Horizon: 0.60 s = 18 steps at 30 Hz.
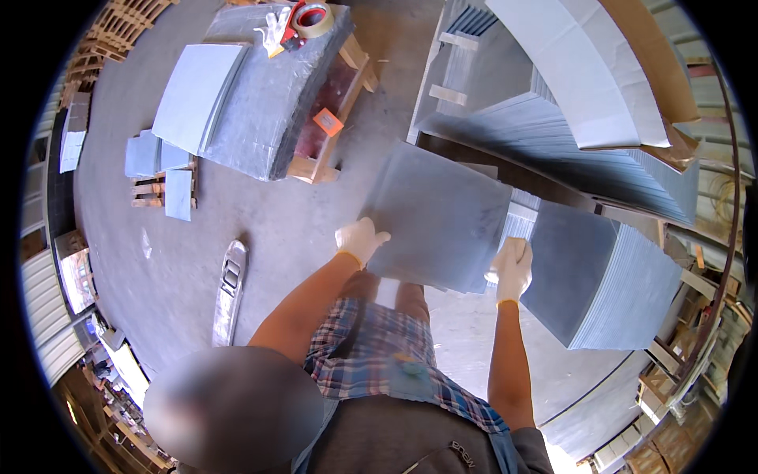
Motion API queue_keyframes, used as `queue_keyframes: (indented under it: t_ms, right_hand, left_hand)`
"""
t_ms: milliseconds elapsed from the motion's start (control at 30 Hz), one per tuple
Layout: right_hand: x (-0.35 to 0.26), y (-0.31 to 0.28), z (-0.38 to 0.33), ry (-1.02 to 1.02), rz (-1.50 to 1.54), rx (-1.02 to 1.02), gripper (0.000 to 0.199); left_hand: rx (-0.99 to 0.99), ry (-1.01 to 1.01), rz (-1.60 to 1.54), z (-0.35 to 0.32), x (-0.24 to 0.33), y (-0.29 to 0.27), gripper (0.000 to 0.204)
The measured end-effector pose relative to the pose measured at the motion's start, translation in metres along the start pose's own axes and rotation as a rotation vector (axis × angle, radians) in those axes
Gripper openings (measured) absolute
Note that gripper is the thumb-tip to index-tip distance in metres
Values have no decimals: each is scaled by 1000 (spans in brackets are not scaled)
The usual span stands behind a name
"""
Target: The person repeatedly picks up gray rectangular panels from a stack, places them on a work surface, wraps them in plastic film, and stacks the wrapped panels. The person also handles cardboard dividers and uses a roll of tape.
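A large, flat, grey square panel is between my two white-gloved hands, in front of my body. My left hand is closed on its left edge, with the thumb over the top face. At the panel's lower right corner, my right hand is closed on the edge. Thin layered edges show along the right side, so more than one sheet may be there; I cannot tell. Just right of my right hand stands a stack of similar grey panels, its many edges turned to the right.
Taller panel stacks fill the upper right, with bent cardboard over them. At upper left, a wrapped stack on wood carries pale panels, a tape dispenser and gloves. A small orange box sits beside it. A long metallic object lies on the floor.
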State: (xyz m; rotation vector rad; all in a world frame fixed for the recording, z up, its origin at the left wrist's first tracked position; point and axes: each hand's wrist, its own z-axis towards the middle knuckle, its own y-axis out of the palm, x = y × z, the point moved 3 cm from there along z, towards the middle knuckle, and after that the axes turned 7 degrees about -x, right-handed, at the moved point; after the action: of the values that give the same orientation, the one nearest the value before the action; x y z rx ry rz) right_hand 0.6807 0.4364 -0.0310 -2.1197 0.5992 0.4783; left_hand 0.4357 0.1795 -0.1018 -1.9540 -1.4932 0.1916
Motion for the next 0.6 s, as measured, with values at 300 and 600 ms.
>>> queue_keyframes:
  t_ms: [300,600]
  right_hand:
    - [-37,168,-55,-887,-758,-178,58]
    - [-86,158,5,-1043,-1036,-199,57]
  left_hand:
    - [-125,-50,43,-23,-39,24,61]
    - [-149,-24,4,-28,-41,37,59]
